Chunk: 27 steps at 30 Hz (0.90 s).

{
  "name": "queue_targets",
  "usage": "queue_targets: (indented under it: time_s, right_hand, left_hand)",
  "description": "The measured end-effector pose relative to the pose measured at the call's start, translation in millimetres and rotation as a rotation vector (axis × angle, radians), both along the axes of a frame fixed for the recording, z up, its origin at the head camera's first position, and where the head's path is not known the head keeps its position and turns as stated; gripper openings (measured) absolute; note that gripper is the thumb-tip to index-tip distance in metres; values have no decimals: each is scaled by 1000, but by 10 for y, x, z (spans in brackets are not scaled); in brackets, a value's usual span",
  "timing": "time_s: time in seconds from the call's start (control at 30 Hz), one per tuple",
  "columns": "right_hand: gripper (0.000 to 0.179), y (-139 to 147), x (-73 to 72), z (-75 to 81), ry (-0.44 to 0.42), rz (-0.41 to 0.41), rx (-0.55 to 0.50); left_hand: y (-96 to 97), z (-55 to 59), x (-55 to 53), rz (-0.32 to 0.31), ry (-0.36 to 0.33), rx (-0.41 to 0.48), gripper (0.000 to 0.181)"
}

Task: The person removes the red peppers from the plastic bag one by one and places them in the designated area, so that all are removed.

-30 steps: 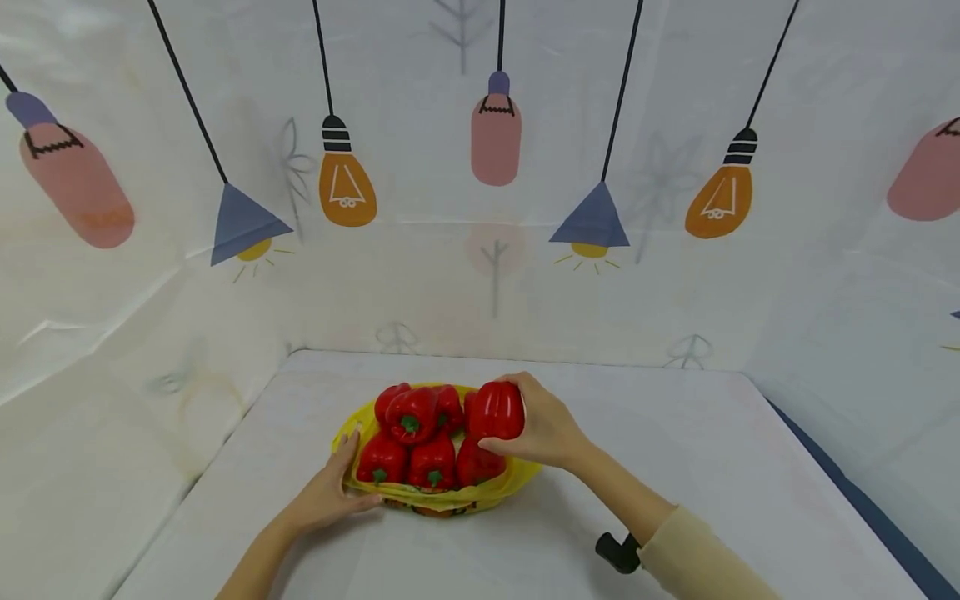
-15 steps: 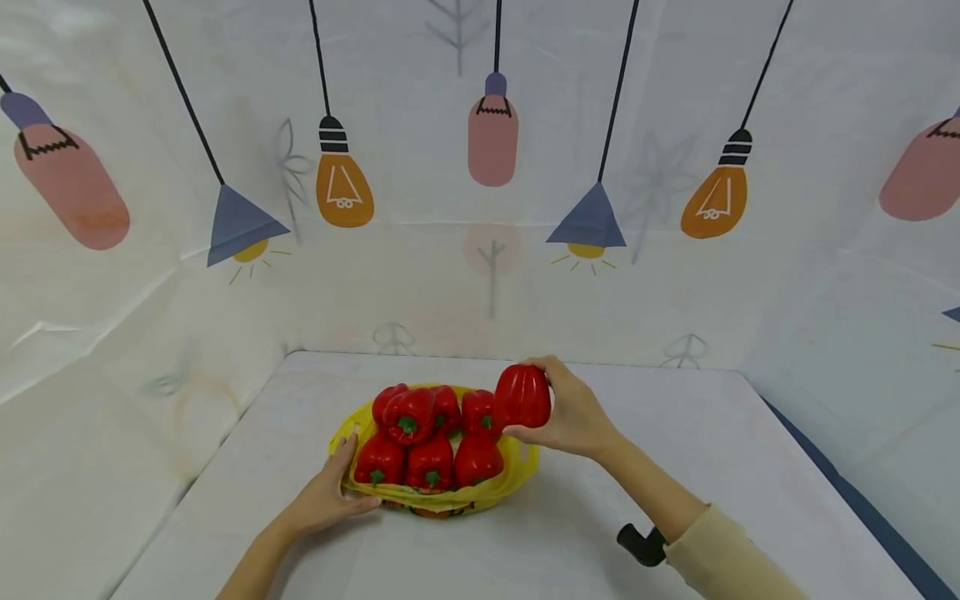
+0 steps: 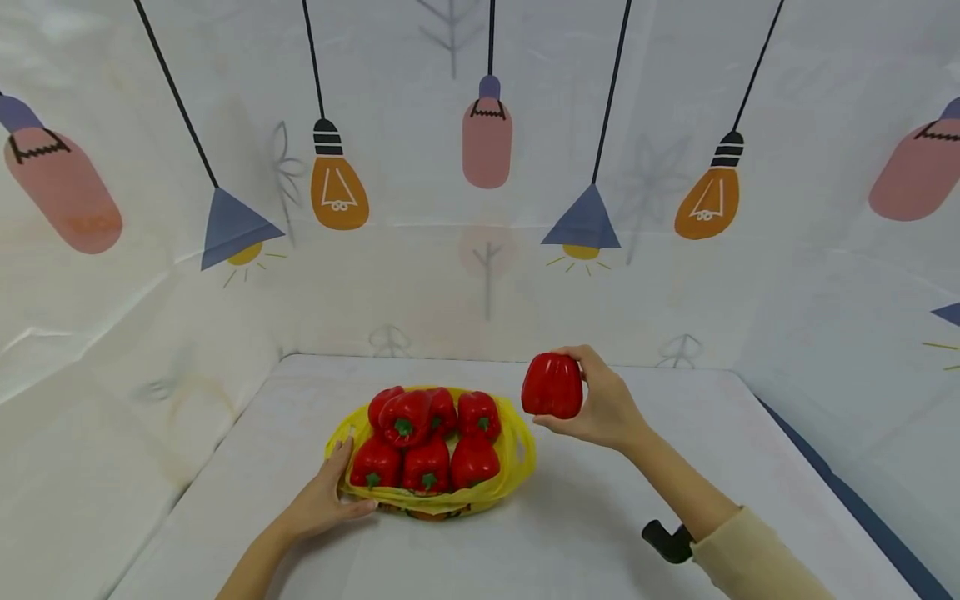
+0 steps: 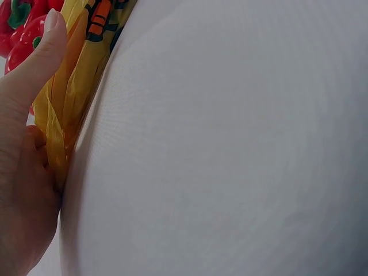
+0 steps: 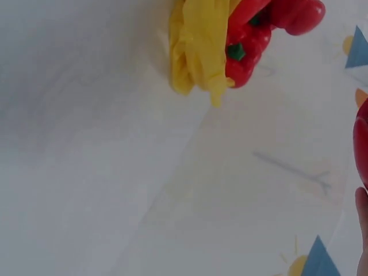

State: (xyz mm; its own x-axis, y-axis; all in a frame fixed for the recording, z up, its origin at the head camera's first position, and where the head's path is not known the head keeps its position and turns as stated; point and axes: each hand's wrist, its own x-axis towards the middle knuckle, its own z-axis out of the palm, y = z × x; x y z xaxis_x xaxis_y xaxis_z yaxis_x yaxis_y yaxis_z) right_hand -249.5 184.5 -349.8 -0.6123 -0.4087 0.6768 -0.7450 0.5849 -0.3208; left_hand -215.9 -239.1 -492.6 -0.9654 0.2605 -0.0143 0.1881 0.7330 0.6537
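Observation:
A red bell pepper [image 3: 551,386] is held up by my right hand [image 3: 609,410], thumb below it and fingers over its top and far side. It is raised to the right of a yellow plastic bag [image 3: 520,462], apart from it. Several red bell peppers [image 3: 427,461] with green stems sit piled in the open bag. My left hand [image 3: 321,498] holds the bag's left side, fingers along the rim and thumb at the front. In the left wrist view, bent fingers [image 4: 35,138] lie against the bag's yellow plastic [image 4: 80,80]. Only an edge of the held pepper [image 5: 361,141] shows in the right wrist view.
The bag stands on a white-covered table [image 3: 420,567]. Behind it rises a pale wall covering [image 3: 420,275] printed with lamps and bulbs. A small black object [image 3: 667,542] shows beside the right sleeve [image 3: 750,558].
My right hand has carried the bell pepper up and to the right, away from over the bag. The left hand stays at the bag's left side.

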Motion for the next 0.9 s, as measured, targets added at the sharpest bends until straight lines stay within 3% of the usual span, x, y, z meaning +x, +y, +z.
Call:
queue_targets:
  time_s: [0.43,0.73,0.9]
  right_hand:
    - [87,371,-63,50,117,-95,36]
    - [90,544,-154,29,140,-140,73]
    - [90,623,-205,-47,106,-171,82]
  left_hand:
    - [-19,-13,-5,3,16,1,113]
    - [-18,-20,-3,5,19,-1,112]
    - [-1,-11,-6,4,17,4,112]
